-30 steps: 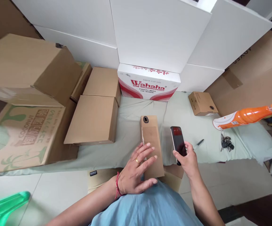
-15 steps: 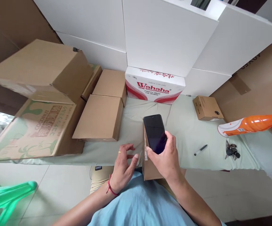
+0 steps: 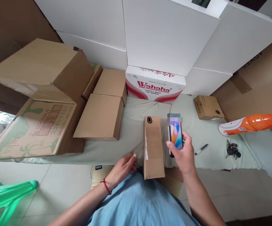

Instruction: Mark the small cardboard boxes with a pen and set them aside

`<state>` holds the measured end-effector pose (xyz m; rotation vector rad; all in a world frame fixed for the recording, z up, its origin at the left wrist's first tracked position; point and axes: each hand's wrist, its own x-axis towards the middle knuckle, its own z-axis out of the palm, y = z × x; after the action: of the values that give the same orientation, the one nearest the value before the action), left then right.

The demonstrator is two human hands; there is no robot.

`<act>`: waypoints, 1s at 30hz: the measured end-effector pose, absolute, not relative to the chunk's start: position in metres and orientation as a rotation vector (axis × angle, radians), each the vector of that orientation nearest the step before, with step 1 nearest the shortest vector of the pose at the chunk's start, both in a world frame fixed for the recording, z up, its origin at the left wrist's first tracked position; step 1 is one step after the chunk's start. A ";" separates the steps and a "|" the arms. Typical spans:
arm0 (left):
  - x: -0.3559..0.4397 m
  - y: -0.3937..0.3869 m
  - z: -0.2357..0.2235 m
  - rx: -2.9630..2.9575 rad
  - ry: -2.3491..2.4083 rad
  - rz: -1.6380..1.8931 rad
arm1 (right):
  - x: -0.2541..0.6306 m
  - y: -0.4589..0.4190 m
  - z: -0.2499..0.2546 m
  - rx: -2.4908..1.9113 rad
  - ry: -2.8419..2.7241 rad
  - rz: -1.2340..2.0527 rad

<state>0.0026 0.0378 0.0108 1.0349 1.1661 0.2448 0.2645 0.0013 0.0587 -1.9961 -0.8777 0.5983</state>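
My right hand (image 3: 185, 153) is closed round a smartphone (image 3: 176, 138). Its screen is lit in bright colours, with the top part pixelated. Just left of the phone lies a long, narrow cardboard box (image 3: 154, 141), its near end at the bed-like surface's front edge. A black oval mark and a white label strip show on this box. To the left of the box, my left hand (image 3: 124, 166) rests near the front edge, apart from the box. Its fingers are curled and pressed together, and I see nothing in them.
Brown cartons (image 3: 100, 116) stand at left beside a coconut carton (image 3: 41, 125). A Wahaha box (image 3: 154, 84) leans at the back. Rightward are a small box (image 3: 208, 107), an orange bottle (image 3: 253, 124), a pen (image 3: 201, 149) and keys (image 3: 232, 150). A green stool (image 3: 11, 194) stands on the floor.
My right hand swung the phone left over the narrow box, then back to its right; the screen lit up. My left hand left the box, moved left and curled its fingers.
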 end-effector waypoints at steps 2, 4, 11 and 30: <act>0.000 0.040 0.009 1.099 1.155 0.254 | 0.293 -0.010 0.040 -2.189 -0.804 0.554; -0.001 0.042 0.008 1.155 1.163 0.255 | 0.315 -0.026 0.018 -2.413 -0.818 0.478; 0.007 0.047 0.001 1.250 1.132 0.307 | 0.318 -0.077 -0.032 -2.620 -1.011 0.329; 0.001 0.035 -0.010 1.449 1.136 0.369 | 0.260 -0.041 0.072 -2.162 -1.087 1.197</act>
<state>0.0013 0.0346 -0.0096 1.4492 1.1361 0.3690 0.2598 -0.0407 0.0719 -2.1621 -1.0865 1.1970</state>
